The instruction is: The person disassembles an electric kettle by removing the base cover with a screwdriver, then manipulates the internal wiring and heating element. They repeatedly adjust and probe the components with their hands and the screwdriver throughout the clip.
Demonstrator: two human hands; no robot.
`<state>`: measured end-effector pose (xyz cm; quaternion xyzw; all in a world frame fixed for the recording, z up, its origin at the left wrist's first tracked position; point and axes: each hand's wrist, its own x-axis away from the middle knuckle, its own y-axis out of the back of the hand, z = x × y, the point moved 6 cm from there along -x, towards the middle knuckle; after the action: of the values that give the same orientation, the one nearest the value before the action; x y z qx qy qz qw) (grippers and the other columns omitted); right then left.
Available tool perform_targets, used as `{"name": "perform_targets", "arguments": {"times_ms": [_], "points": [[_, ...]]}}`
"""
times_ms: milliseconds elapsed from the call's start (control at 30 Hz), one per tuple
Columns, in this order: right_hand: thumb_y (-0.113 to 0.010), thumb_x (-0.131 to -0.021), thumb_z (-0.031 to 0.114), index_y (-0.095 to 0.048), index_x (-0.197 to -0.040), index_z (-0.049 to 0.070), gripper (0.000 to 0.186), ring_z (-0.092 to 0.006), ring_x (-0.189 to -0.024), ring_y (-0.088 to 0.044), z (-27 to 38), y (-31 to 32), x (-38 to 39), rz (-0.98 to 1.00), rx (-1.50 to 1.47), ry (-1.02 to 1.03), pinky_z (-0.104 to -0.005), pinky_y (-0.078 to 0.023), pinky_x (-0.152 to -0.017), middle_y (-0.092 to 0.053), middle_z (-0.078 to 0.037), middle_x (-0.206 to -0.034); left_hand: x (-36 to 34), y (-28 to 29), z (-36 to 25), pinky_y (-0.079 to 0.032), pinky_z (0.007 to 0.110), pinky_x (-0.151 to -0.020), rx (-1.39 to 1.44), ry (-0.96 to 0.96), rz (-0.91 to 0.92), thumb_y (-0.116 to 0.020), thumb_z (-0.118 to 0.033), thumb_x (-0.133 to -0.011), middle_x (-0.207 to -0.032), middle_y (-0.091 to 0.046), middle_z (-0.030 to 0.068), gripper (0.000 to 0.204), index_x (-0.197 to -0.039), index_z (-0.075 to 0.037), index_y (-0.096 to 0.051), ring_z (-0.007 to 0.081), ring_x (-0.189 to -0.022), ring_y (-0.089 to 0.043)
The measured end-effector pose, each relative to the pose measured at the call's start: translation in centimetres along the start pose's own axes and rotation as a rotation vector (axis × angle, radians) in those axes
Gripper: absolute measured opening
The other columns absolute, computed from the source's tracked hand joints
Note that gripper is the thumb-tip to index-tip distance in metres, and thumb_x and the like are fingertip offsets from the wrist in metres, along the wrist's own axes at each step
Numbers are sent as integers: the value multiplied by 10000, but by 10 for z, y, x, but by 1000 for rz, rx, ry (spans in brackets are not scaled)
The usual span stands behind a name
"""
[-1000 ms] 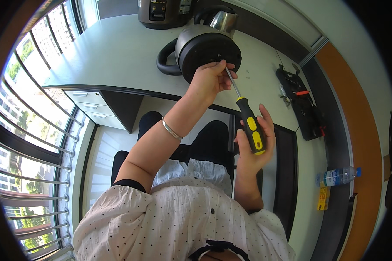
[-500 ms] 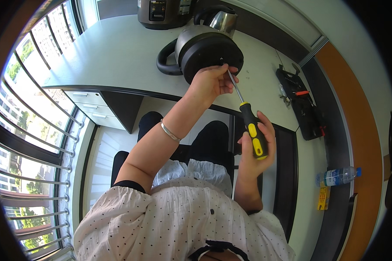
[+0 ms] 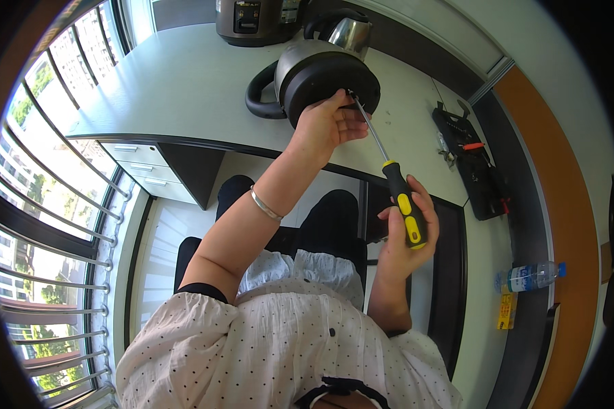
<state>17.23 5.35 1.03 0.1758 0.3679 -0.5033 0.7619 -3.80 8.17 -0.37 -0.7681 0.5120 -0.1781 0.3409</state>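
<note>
One screwdriver (image 3: 397,183) runs from our gripping right hand (image 3: 399,258) to our left hand (image 3: 318,129) — hold unclear — at the kettle (image 3: 320,75); right, a case (image 3: 479,180) holds tools (image 3: 472,146).

Pale blouse (image 3: 273,341), small black dots, loose gathered sleeves; black cuff (image 3: 206,290) on left sleeve. Dark button (image 3: 332,332) on front, black-and-white trim (image 3: 351,384) at neck. Silver-coloured bangle (image 3: 265,205), plain, on left forearm. Pale bluish cloth (image 3: 324,268) gathered over lap; black trousers (image 3: 329,217).
</note>
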Motion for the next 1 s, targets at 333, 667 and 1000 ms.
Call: {"name": "perform_targets", "arguments": {"times_ms": [333,667,1000], "points": [[-617,-750,-99,-545,-1065,-26,331,-187,-880,-597,7,5,0,15,-22,-44,-247,-550,-666,-514,-238,-1198,-7,7,4,-495,300,-653,-1,-34,-111,-538,-236,-923,-850,-641,114,267,-1036,2,-586,168,-670,-574],[-623,-744,-75,-561,-1028,-28,294,-244,-980,-587,5,51,-4,-175,75,32,-307,-515,-780,-564,-225,-1131,4,1,-14,-536,282,-713,-450,-242,-104,-559,-162,-910,-902,-648,147,258,-1018,68,-599,210,-798,-644],[-646,-691,-30,-622,-996,59,318,-304,-1036,-543,-84,71,-76,61,699,65,-352,-448,-893,-589,-92,-1104,3,-9,-1,-454,262,-863,-756,-359,70,-593,-67,-877,-1074,-625,125,181,-985,69,-643,159,-965,-595]]}}
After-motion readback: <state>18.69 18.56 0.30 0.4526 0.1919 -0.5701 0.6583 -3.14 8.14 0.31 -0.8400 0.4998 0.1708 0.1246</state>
